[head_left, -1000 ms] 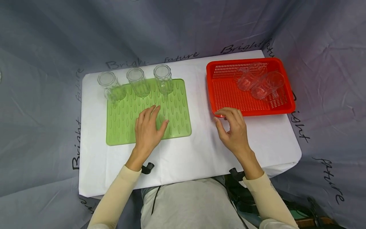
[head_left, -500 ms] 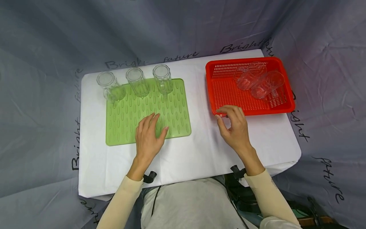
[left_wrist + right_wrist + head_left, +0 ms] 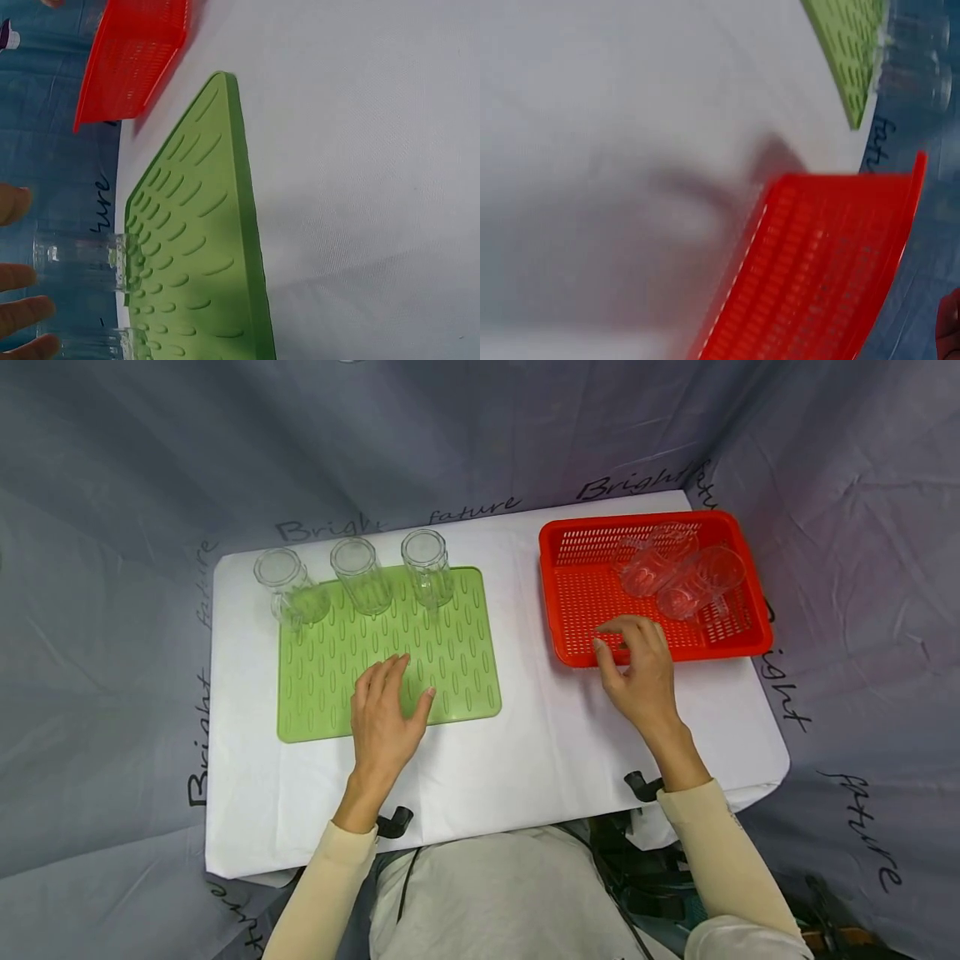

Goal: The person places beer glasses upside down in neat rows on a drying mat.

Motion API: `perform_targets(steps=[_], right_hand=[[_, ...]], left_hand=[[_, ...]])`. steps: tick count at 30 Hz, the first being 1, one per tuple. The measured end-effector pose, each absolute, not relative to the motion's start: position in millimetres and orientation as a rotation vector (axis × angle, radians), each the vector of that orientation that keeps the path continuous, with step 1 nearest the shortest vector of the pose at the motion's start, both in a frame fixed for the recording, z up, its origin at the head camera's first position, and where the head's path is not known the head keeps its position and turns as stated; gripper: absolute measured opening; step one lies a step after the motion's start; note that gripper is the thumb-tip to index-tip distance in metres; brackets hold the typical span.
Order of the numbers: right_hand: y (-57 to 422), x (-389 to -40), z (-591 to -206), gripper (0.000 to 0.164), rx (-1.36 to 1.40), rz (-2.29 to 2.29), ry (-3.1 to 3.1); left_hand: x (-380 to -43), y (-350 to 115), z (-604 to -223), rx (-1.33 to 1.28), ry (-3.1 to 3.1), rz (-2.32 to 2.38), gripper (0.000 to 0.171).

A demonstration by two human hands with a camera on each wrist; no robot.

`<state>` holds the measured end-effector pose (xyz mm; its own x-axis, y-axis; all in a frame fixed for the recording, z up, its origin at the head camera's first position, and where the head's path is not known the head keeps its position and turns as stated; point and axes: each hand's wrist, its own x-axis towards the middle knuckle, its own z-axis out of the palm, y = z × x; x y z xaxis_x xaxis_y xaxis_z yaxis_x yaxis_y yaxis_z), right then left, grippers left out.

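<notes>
Over the front part of the green ribbed mat (image 3: 315, 693) my left hand (image 3: 382, 718) hovers, its fingers spread and holding nothing. Along the mat's back edge stand three clear glass mugs: a left mug (image 3: 294, 587), a middle mug (image 3: 363, 577) and a right mug (image 3: 429, 568). My right hand (image 3: 643, 672) reaches over the near rim of the red basket (image 3: 558, 610), thumb apart from the loosely bent fingers, nothing in it. Two more glass mugs lie on their sides in the basket, one mug (image 3: 652, 567) behind the other mug (image 3: 701, 583), both beyond my fingertips.
A white cloth (image 3: 517, 760) covers the table. Grey curtains (image 3: 480, 435) hang close behind and at both sides. The basket's raised wall (image 3: 810, 255) shows in the right wrist view. A black cable (image 3: 611, 893) runs past the person's lap.
My right hand has moved right and forward, from the basket's near left corner to over its near rim. The left hand has drawn back slightly toward the mat's front. Mugs and basket stay put.
</notes>
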<state>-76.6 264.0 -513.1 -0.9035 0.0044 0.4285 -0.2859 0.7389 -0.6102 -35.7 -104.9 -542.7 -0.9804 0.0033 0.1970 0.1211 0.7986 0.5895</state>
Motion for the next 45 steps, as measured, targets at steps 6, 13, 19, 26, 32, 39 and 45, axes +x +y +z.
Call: perform_targets(steps=[6, 13, 19, 26, 32, 39, 45], right_hand=[[284.1, -89.6, -513.2, 0.020, 0.169, 0.938, -2.543], [311.2, -106.5, -520.7, 0.022, 0.067, 0.880, -2.591], [330.0, -119.0, -524.4, 0.031, -0.036, 0.838, -2.670], [339.0, -135.0, -521.2, 0.041, -0.102, 0.800, -2.742], [347.4, -147.7, -518.6, 0.043, -0.179, 0.740, -2.789], [352.9, -158.7, -513.7, 0.045, -0.201, 0.687, -2.799], [350.5, -167.9, -512.0, 0.048, -0.225, 0.675, -2.823]], left_hand=[[-35.1, -109.2, -541.9, -0.072, -2.801, -0.956, 0.062], [-33.2, -109.2, -543.0, -0.065, -2.797, -0.965, 0.061], [-30.7, -109.6, -544.3, -0.070, -2.797, -0.965, 0.060], [-26.6, -111.5, -546.1, -0.046, -2.818, -0.992, 0.060], [-27.3, -114.6, -546.4, -0.031, -2.810, -1.007, 0.061], [-27.6, -117.9, -545.5, -0.010, -2.805, -1.066, 0.062], [-28.2, -120.1, -542.8, 0.006, -2.825, -1.064, 0.061]])
